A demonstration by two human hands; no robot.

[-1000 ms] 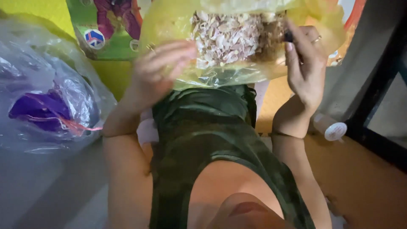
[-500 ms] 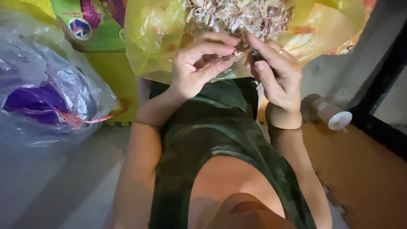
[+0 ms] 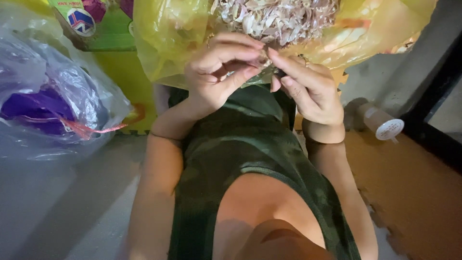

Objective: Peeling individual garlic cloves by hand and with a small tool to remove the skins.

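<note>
Where hands (image 3: 262,72) meet, husk-filled yellow bag (image 3: 168,38).

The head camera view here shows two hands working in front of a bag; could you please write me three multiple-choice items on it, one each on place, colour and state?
1. Where does the small white-capped bottle lie?
A. on the orange mat to the person's right
B. inside the clear bag
C. in the left hand

2. What colour is the plastic bag holding the dry papery peels?
A. blue
B. yellow
C. black

3. How do the left hand and right hand stand?
A. resting flat on the floor, wide apart
B. fingertips brought together, pinching a small piece
C. both behind the back

Answers: 1 A, the bottle lies on its side on the orange mat; 2 B, the bag is translucent yellow; 3 B, the fingertips meet just below the peels.
</note>
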